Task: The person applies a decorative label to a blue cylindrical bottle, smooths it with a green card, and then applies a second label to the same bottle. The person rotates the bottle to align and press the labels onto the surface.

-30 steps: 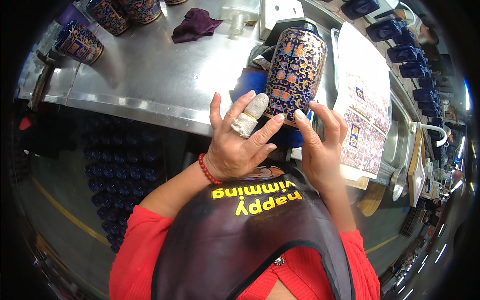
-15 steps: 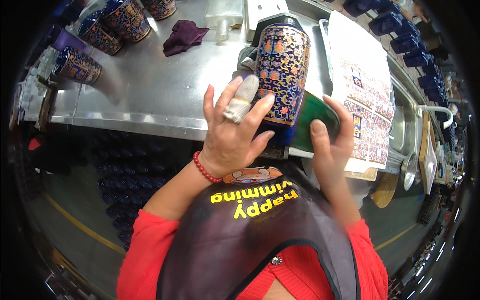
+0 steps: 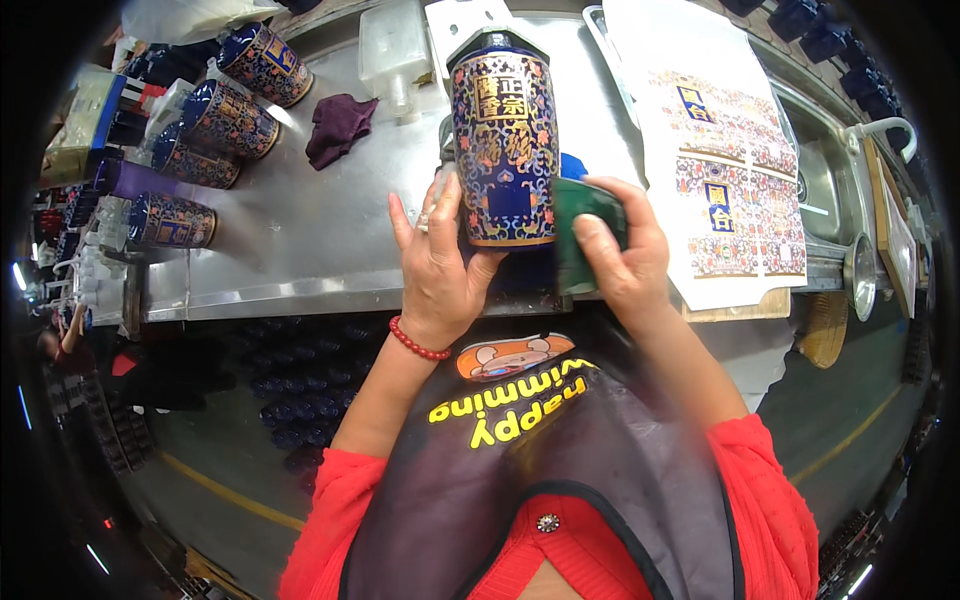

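A dark blue bottle [image 3: 505, 150] with a gold and coloured floral pattern lies lengthwise in front of me, its neck pointing away. My left hand [image 3: 440, 265] is against the bottle's lower left side, the thumb near its base and the fingers along its edge. One finger wears a pale cover, and a red bead bracelet circles the wrist. My right hand [image 3: 630, 245] grips a flat green scraper [image 3: 582, 225] between thumb and fingers. The scraper's edge is at the bottle's lower right side. What supports the bottle is mostly hidden.
Printed floral sheets [image 3: 715, 190] lie on the right, beside a metal sink [image 3: 815, 150]. Several decorated bottles [image 3: 230, 120] stand at the left. A purple cloth [image 3: 340, 128] and a clear plastic container [image 3: 392, 50] are on the metal table [image 3: 290, 235].
The bottle has turned and now shows a gold-lettered panel. My left hand has moved in against its side; my right hand has lifted the green scraper upright beside it.
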